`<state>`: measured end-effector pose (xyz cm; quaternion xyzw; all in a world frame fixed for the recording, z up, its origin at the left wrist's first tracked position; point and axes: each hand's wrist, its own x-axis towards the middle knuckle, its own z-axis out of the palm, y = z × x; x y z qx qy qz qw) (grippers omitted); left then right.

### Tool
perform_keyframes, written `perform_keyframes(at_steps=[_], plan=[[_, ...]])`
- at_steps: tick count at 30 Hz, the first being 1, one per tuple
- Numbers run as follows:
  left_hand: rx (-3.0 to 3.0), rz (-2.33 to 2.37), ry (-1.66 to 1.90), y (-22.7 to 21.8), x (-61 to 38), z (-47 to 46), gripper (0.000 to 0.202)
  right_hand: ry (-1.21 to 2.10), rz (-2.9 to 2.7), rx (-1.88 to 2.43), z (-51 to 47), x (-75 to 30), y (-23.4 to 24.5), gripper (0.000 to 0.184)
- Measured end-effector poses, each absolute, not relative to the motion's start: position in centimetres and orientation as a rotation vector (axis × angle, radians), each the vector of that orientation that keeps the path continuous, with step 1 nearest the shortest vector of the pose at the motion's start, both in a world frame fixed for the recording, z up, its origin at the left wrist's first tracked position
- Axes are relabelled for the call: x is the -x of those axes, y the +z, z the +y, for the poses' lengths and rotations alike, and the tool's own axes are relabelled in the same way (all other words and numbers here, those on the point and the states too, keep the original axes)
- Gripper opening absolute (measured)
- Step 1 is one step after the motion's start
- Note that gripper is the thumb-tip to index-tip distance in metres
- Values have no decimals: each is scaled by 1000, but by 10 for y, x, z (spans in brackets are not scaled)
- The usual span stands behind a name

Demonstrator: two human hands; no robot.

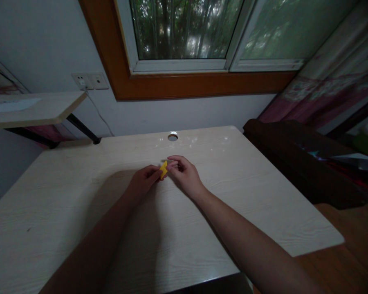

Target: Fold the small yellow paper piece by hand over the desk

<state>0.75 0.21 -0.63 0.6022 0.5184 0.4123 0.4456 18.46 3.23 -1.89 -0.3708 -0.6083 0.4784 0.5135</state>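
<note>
A small piece of folded yellow paper (163, 169) is held just above the pale wooden table (233, 179), between my two hands. My left hand (144, 179) pinches its left and lower edge between thumb and fingers. From the other side, my right hand (185, 173) has its thumb and fingertips at the paper's right edge, the index finger stretched out above. Part of the paper is hidden behind the fingers.
A raised shelf (49, 110) on black legs stands at the table's back left. A round cable hole (172, 137) lies near the back edge. A dark flat object (214, 286) sits at the front edge. Dark furniture (294, 159) stands right of the table.
</note>
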Motion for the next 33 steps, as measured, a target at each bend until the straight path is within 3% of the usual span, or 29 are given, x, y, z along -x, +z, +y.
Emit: perform_keyframes(at_steps=[25,33], plan=[[-1431,1321,1011,3,-5,1,23,1057,-1662,885,29,-187,-18,23],[-1436,1318,1050,1,-4,2,23,957,-1757,801,29,-188,-12,12]])
